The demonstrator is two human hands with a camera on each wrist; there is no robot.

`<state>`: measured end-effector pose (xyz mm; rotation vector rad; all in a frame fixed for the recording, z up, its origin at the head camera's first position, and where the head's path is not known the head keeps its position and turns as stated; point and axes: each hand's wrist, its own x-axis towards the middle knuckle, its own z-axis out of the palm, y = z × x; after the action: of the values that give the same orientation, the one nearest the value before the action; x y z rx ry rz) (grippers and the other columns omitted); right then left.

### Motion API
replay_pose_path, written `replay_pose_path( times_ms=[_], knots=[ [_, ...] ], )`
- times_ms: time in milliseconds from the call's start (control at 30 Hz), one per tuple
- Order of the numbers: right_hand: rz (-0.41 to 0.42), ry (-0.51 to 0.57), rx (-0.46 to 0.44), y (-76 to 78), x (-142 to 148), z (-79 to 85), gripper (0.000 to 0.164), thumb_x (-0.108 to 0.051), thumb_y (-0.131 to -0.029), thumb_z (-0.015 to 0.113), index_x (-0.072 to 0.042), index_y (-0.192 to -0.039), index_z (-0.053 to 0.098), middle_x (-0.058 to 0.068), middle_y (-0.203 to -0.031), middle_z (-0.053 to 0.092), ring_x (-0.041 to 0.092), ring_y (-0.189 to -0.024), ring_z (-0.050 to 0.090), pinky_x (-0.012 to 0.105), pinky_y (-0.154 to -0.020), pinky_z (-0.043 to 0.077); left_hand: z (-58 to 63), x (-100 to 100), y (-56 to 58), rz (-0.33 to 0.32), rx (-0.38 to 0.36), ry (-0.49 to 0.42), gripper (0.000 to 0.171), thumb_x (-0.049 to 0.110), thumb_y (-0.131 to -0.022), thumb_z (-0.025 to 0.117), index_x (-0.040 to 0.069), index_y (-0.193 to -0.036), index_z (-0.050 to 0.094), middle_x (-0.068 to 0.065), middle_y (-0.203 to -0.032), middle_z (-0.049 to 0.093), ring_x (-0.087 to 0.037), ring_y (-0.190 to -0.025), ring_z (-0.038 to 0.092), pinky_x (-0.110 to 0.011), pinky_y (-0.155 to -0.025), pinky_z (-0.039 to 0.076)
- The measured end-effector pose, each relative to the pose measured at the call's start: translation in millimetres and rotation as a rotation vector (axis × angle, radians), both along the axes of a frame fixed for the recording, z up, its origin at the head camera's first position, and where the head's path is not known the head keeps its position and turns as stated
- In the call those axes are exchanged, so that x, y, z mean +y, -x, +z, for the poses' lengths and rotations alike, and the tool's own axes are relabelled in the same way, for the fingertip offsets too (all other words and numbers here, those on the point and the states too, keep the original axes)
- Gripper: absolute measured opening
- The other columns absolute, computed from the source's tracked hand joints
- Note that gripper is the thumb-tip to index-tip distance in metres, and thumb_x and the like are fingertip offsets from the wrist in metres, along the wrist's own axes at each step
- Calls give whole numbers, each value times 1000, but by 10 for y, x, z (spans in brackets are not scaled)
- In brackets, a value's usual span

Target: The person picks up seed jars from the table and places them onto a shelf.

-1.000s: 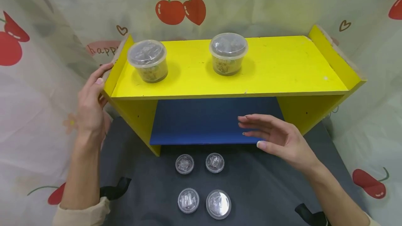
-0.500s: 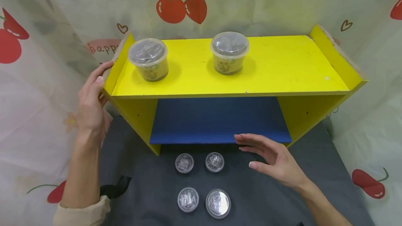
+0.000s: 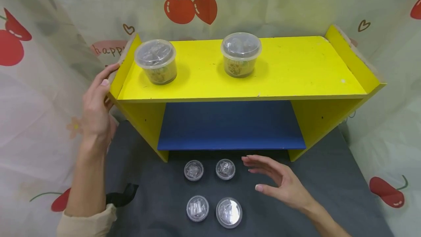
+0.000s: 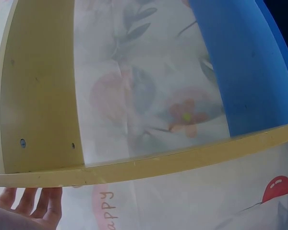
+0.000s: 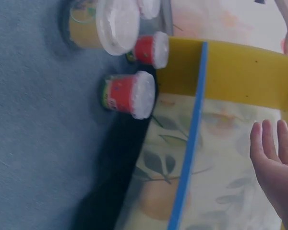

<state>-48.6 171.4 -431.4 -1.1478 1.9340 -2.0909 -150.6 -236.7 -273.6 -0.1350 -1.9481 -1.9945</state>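
Observation:
My left hand (image 3: 96, 109) touches the outer left side of a yellow shelf unit (image 3: 296, 68) with a blue lower board (image 3: 230, 125). In the left wrist view its fingers (image 4: 41, 203) lie against the outside of the side panel. My right hand (image 3: 279, 184) hovers over the dark table, fingers spread apart from the thumb and holding nothing. To its left stand small lidded cups: two in a back row, one of them this cup (image 3: 225, 169), and two in front, including a larger tub (image 3: 229, 213). On the top board sit a left tub (image 3: 159, 63) and a middle tub (image 3: 241, 56).
The dark grey cloth (image 3: 263, 218) covers the table under the cups. Behind and beside the shelf hangs a pale curtain (image 3: 279, 6) with cherry prints. The right side panel (image 3: 353, 61) rises above the top board. A black shape (image 3: 123, 195) lies near my left forearm.
My right hand has moved down and slightly left, from in front of the blue board to above the table beside the cups. The left hand stays on the shelf's side.

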Motion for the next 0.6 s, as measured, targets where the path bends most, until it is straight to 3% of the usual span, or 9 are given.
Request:
replay_pose_path(
  times_ms=[33, 133, 267, 333, 367, 433, 500, 600],
  knots=[
    [-2, -4, 4, -9, -9, -29, 69, 26, -81, 60, 17, -144, 33, 31, -144, 45, 31, -135, 46, 36, -103, 45, 0, 0, 0, 1, 0, 1, 41, 27, -104, 41, 15, -137, 60, -7, -138, 51, -24, -109, 49, -29, -91, 40],
    [-8, -24, 9, -40, -34, -113, 69, 25, -81, 62, 15, -144, 35, 30, -143, 46, 30, -135, 47, 36, -102, 46, -1, -1, 1, 12, -5, 0, 40, 27, -104, 41, 16, -137, 61, -7, -104, 59, -24, -109, 49, -30, -91, 39],
    [-25, -53, -10, -95, -60, -211, 69, 23, -81, 63, 13, -144, 37, 29, -142, 47, 30, -132, 49, 35, -101, 46, -3, -2, -5, 12, -10, 0, 40, 27, -104, 40, 16, -137, 61, -6, -105, 59, -25, -111, 49, -31, -93, 38],
    [-38, -66, -33, -124, -73, -257, 69, 21, -82, 64, 11, -145, 38, 29, -142, 48, 30, -131, 50, 35, -101, 46, -4, -5, -7, 7, -10, -2, 41, 27, -104, 40, 15, -137, 60, -6, -122, 57, -24, -112, 48, -31, -94, 38],
    [-45, -70, -38, -135, -81, -282, 69, 21, -82, 65, 11, -145, 38, 29, -141, 48, 30, -130, 51, 36, -101, 47, -5, -5, -7, 6, -10, -4, 41, 27, -104, 40, 15, -137, 60, -5, -121, 57, -24, -111, 48, -30, -94, 39],
    [-55, -78, -46, -152, -102, -339, 69, 19, -83, 66, 11, -145, 37, 28, -141, 49, 31, -129, 52, 37, -101, 47, -8, -6, -5, 12, -13, -3, 40, 27, -104, 40, 16, -137, 61, -6, -98, 59, -24, -110, 49, -30, -93, 39],
    [-65, -88, -50, -164, -120, -403, 70, 17, -83, 67, 10, -145, 38, 26, -141, 50, 31, -128, 53, 37, -100, 47, -7, -7, -1, 17, -12, -3, 40, 28, -104, 41, 16, -136, 61, -4, -77, 51, -25, -107, 50, -30, -92, 40],
    [-80, -100, -29, -172, -149, -508, 71, 16, -81, 70, 10, -144, 38, 22, -140, 52, 31, -126, 54, 37, -99, 47, -2, -3, 5, 21, -8, -2, 40, 28, -104, 42, 16, -136, 61, -4, -65, 42, -25, -106, 50, -29, -91, 40]
  ],
)
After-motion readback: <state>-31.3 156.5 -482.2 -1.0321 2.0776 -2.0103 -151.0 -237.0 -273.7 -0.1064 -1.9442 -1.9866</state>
